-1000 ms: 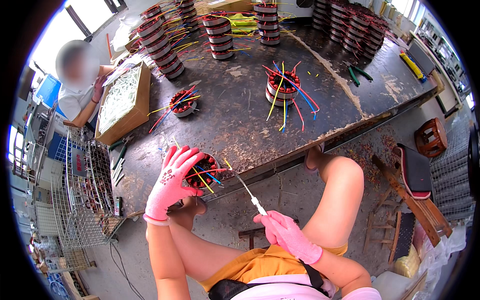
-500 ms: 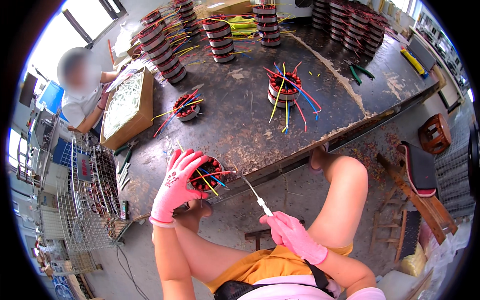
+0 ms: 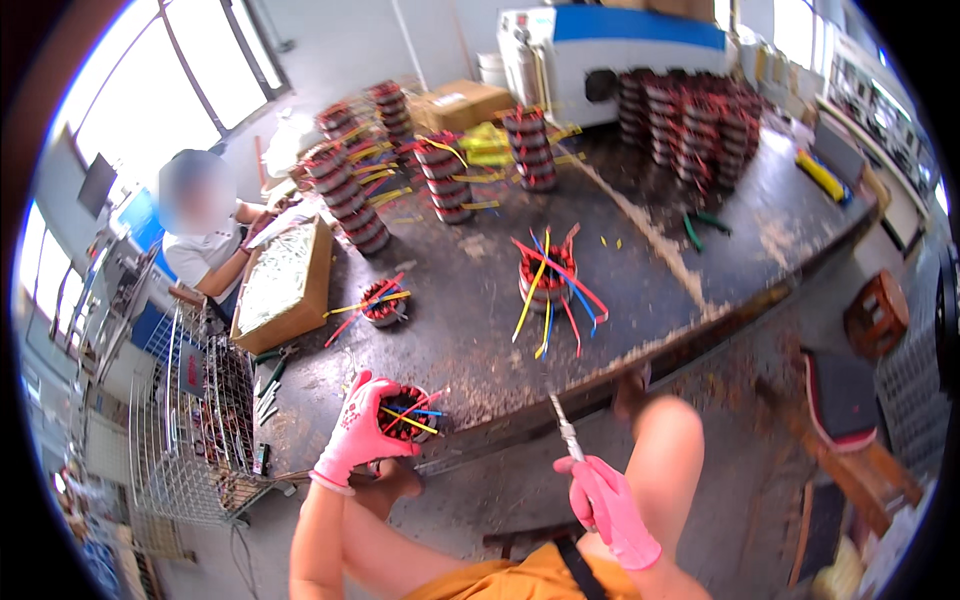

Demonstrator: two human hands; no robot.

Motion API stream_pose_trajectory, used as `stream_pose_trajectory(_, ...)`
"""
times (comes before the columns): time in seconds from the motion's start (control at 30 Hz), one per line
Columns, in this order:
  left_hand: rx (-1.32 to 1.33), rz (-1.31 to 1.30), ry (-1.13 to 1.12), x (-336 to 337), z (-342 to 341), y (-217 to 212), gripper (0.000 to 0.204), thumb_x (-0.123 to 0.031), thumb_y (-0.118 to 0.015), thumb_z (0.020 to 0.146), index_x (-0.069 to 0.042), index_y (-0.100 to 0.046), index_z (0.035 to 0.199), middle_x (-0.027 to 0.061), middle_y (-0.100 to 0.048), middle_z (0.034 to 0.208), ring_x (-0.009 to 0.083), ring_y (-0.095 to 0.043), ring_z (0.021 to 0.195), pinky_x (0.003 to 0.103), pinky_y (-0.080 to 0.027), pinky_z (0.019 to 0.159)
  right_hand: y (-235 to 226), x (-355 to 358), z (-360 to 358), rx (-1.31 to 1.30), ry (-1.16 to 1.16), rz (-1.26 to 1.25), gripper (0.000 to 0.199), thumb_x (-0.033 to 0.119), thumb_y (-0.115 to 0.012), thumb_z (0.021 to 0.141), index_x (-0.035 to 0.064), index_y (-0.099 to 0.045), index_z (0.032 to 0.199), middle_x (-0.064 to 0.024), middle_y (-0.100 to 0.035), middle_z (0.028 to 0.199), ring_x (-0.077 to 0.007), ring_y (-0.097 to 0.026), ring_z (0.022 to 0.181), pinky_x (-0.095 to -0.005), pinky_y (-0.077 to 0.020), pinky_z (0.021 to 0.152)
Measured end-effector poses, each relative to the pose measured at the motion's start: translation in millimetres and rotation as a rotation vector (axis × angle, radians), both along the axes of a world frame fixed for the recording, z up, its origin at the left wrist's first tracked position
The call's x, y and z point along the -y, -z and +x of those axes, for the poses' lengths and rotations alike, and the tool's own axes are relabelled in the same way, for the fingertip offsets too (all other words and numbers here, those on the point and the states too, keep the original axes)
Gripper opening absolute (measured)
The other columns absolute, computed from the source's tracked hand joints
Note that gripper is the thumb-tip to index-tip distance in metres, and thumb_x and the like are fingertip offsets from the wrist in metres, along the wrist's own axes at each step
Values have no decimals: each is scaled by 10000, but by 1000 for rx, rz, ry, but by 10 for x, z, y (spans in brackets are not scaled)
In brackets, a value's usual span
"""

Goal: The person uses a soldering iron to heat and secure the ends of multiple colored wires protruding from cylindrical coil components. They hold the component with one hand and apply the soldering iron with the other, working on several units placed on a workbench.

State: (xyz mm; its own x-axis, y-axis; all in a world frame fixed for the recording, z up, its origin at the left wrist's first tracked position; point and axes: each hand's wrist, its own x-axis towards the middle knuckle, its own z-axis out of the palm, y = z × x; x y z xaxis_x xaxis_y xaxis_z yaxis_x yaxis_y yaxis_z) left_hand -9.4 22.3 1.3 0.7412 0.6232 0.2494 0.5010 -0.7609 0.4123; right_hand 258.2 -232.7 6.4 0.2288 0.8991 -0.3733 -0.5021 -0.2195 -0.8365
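My left hand [image 3: 360, 428], in a pink glove, curls round the side of a motor stator [image 3: 408, 400] at the table's near edge. The stator has dark red windings, and its red, blue and yellow lead wires cross over the top. My right hand [image 3: 615, 512], gloved in pink too, is closed round a thin tool [image 3: 569, 437] with a pale handle and slim metal shaft. Its tip points up and away, to the right of the stator and apart from it. The tool's exact kind is blurred.
Beyond stand a small stator [image 3: 383, 303], a taller stator pair [image 3: 546, 285] and several stator stacks [image 3: 345, 198]. Green-handled pliers [image 3: 694, 232] lie at the right. A carton [image 3: 322, 290] of white sleeves is at the left, beside a co-worker [image 3: 205, 250]. A wire basket [image 3: 180, 440] flanks the table.
The view has tilted up. My right hand has drawn the tool rightward, away from the stator's red lead wire. My left hand keeps hold of the stator.
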Motion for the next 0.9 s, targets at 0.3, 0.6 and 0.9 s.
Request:
stream_pose_trajectory(0.3, 17, 91, -374, -792, 96, -509, 875, -304, -900, 456, -8, -520, 1187, 141, -550, 1172, 302, -499, 1174, 415, -375, 1041, 121, -269, 931, 240, 322, 193, 339, 197, -444, 1004, -112, -539, 1103, 6, -390, 517, -75, -345, 416, -215, -245, 402)
stream_pose_trajectory(0.6, 145, -98, -499, -1587, 372, -252, 913, -366, -906, 487, 21, -523, 1220, 184, -531, 1173, 287, -534, 1108, 366, -448, 969, 256, -351, 1097, 131, 401, 85, 335, 217, -478, 980, -96, -569, 1056, -18, -433, 484, -93, -362, 360, -220, -249, 346)
stream_pose_trajectory(0.9, 58, -96, -482, -1715, 464, -156, 855, -306, -898, 533, -6, -518, 1236, 176, -545, 1191, 275, -526, 1146, 363, -420, 1005, 217, -402, 1065, 176, 393, 11, 334, 200, -442, 1003, -103, -532, 1114, 9, -367, 518, -75, -334, 423, -219, -228, 404)
